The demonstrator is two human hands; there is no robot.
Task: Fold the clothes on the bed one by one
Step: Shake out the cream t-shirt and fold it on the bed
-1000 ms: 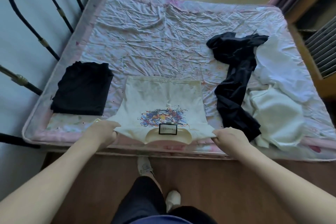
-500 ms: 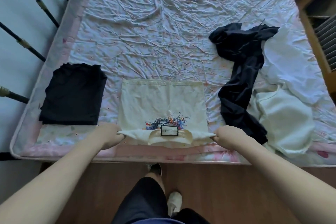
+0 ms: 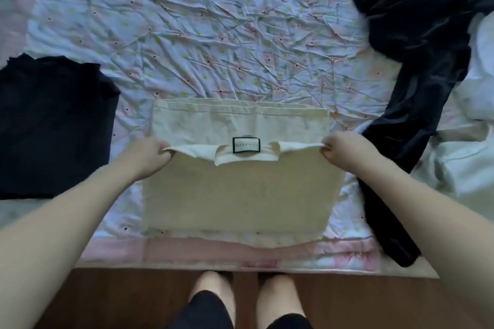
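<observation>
A cream T-shirt (image 3: 240, 195) lies on the bed near its front edge, its collar end doubled over toward the far hem. The neck label (image 3: 246, 145) faces up at the middle of the raised edge. My left hand (image 3: 149, 153) pinches the left shoulder corner of that edge. My right hand (image 3: 344, 152) pinches the right corner. A folded black garment (image 3: 53, 128) lies at the left. A crumpled black garment (image 3: 417, 61) sprawls at the right, partly over white clothes (image 3: 470, 163).
The bed carries a wrinkled pale floral sheet (image 3: 213, 35) with a pink border (image 3: 213, 251) along the front edge. Dark wooden floor (image 3: 107, 299) and my legs and feet (image 3: 240, 299) show below the bed edge.
Both hands have carried the collar end of the cream shirt away from me over its body, hiding the colourful print. The camera has moved closer to the bed.
</observation>
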